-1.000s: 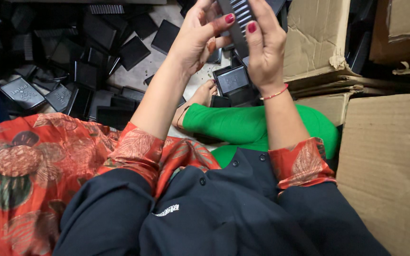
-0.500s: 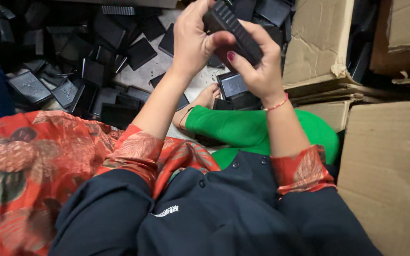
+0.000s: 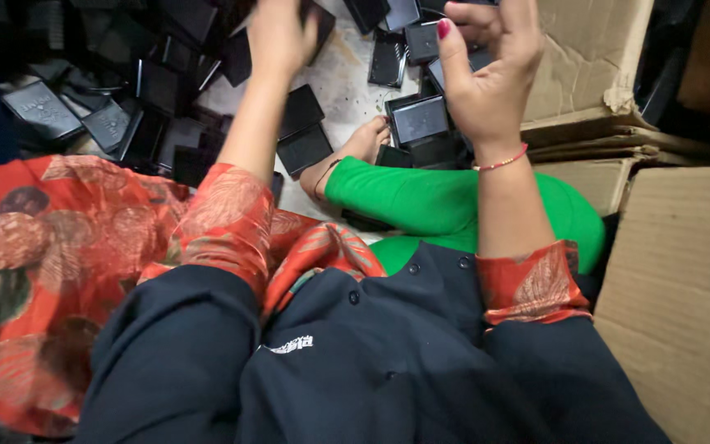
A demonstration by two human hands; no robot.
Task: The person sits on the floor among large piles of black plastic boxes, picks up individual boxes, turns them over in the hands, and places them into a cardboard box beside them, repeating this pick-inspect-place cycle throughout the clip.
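Observation:
My left hand [image 3: 277, 37] reaches up over a heap of flat black cases [image 3: 158, 90] on the floor. Its fingers are cut off by the top edge, and a black case [image 3: 320, 20] sits right against them. My right hand [image 3: 491, 70] is raised on the right with its fingers curled; its fingertips run out of view and I see nothing in the palm. Just below it lies an open black case [image 3: 421, 119]. Two more black cases [image 3: 304, 136] lie between my arms.
My green-clad leg [image 3: 445, 197] and bare foot [image 3: 367, 140] rest on the floor among the cases. Cardboard boxes [image 3: 684, 279] stand at the right, with another box [image 3: 589, 57] behind my right hand. Orange patterned fabric [image 3: 51, 247] covers the left.
Both hands held one black ribbed piece together before. They have since come apart: the left hand has swung left over the pile and the right hand stays raised. That piece is no longer seen.

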